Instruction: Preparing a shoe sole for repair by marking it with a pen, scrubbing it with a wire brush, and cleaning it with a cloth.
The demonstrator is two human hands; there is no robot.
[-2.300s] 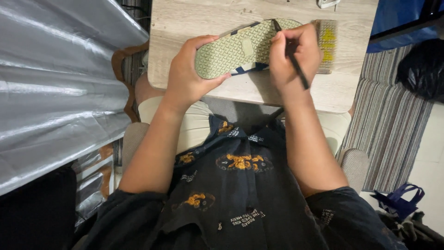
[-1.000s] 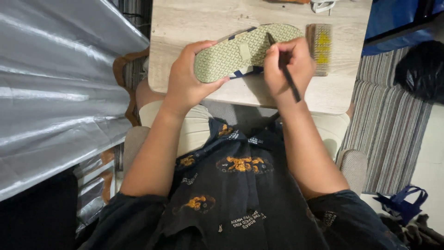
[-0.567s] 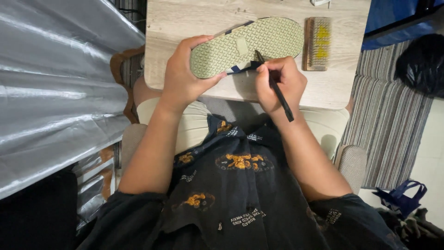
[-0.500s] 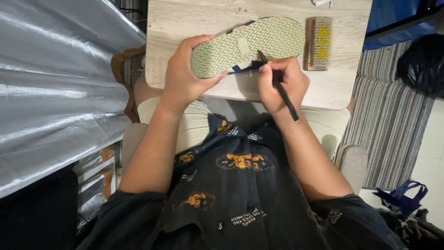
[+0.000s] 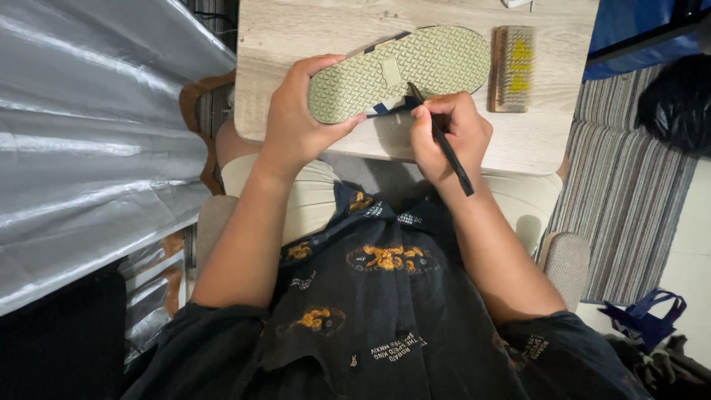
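Both hands are busy at upper centre: our left hand (image 5: pixel 300 126) clamps the sandal (image 5: pixel 400 70), our right hand (image 5: pixel 452 137) pinches a tool (image 5: pixel 444 144) above the counter (image 5: pixel 296 30).

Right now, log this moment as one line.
left hand: holds flip-flop sole-up | right hand: black tool at strap | brush: on table

The view contained one upturned green sandal (image 5: pixel 404 72), one thin black tool (image 5: pixel 443 142), one wooden brush (image 5: pixel 512 68), one wooden table (image 5: pixel 311 30), one blue bag (image 5: pixel 646 317) and two hands.
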